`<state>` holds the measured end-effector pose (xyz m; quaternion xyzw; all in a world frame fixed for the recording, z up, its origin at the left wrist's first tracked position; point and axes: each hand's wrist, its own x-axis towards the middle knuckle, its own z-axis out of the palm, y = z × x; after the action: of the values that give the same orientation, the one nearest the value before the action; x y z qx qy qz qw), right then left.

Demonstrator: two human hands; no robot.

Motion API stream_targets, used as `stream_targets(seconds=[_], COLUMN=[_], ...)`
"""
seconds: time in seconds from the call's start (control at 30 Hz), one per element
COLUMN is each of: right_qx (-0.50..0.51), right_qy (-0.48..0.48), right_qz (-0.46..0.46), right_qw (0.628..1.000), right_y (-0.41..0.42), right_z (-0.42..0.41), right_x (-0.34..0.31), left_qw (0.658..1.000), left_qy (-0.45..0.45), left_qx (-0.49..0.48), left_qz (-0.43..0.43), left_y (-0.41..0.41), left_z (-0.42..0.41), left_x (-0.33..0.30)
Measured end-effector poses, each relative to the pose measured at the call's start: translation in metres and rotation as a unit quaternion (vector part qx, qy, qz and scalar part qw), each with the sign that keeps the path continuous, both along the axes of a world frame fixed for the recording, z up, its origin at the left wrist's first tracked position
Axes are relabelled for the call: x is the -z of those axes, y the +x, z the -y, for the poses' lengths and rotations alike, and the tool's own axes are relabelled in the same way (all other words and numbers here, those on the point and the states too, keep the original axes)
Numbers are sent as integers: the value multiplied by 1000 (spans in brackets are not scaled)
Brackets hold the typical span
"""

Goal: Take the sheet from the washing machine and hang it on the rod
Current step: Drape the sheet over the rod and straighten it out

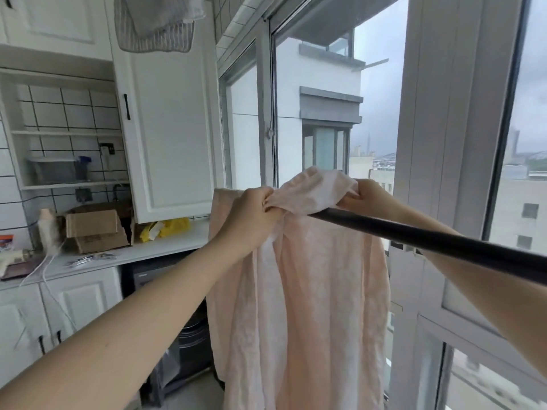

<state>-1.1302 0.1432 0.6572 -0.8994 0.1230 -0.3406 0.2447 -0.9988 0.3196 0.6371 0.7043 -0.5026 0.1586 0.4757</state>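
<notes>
A pale pink sheet (310,291) hangs in long folds over a dark rod (444,242) that runs from the middle of the view to the right edge. My left hand (251,211) grips a bunched part of the sheet at the rod's far end. My right hand (367,196) holds the same bunched fabric from the other side, just above the rod. The stretch of cloth between my hands is raised over the rod. The dark front of the washing machine (183,335) shows under the counter, partly hidden by the sheet and my left arm.
A white counter (124,255) on the left carries a cardboard box (97,229), a yellow bag (174,226) and small items. White cabinets (168,128) rise above it. A mesh basket (157,25) hangs overhead. Tall windows (325,113) stand directly behind the rod.
</notes>
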Motion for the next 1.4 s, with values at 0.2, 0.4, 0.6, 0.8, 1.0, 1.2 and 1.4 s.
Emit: stream_targets(seconds=[0.2,0.4,0.6,0.8,1.0,1.2,1.4], right_qx=[20,52,30,78,178,145,149], right_qy=[103,70,148,95,-124,-241,-353], right_qz=[230,159,89,-62,-105,-18,66], right_qw=[967,983,984,990,971,959,921], right_y=[-42,-78,-122,-139,-164,-182,-158], right_z=[-17,-37,-39,-53,-91,-133,-138], right_x=[-20,-14,29,45,68,59,44], left_qw=[991,989,988,989,992,988,991], left_qy=[-133,-94,-12,-10,-34,-36,-57], left_qx=[19,108,149,150,116,147,117], left_qz=[-8,16,-40,-12,-23,-39,24], left_y=[-20,-60,-73,-117,-149,-161,-118], left_z=[-20,-15,-19,-21,-11,-15,-13], left_x=[-16,14,42,39,31,34,32])
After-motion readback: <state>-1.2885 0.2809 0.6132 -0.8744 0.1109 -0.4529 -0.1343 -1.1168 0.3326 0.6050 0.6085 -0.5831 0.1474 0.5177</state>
